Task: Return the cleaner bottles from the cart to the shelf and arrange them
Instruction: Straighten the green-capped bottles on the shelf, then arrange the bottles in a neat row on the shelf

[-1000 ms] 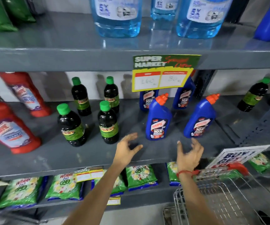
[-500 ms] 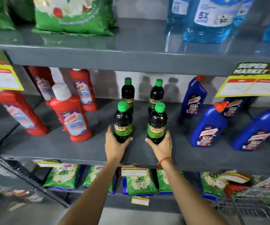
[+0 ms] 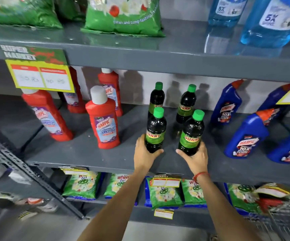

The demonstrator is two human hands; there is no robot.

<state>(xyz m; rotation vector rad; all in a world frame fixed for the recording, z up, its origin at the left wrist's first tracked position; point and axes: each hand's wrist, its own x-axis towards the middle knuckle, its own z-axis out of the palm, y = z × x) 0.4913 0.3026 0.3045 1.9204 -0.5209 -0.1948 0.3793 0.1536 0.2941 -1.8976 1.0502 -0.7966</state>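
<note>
Several dark cleaner bottles with green caps and green labels stand on the grey middle shelf [image 3: 81,153]. My left hand [image 3: 143,156] grips the base of the front left dark bottle [image 3: 155,132]. My right hand [image 3: 195,158] grips the base of the front right dark bottle [image 3: 191,134], which tilts slightly. Two more dark bottles [image 3: 157,96] [image 3: 186,105] stand behind them near the wall. Red cleaner bottles [image 3: 104,119] stand to the left, blue ones [image 3: 245,134] to the right.
A wire cart [image 3: 287,221] shows at the bottom right corner. Green detergent packs [image 3: 81,186] fill the lower shelf. The top shelf holds green bags [image 3: 123,16] and light blue bottles [image 3: 276,20]. A slanted metal brace [image 3: 27,169] crosses at left. Yellow price tags [image 3: 41,77] hang from the shelf edges.
A second ago both hands were open in front of the blue bottles. The view has shifted left, and each hand now holds a front dark bottle.
</note>
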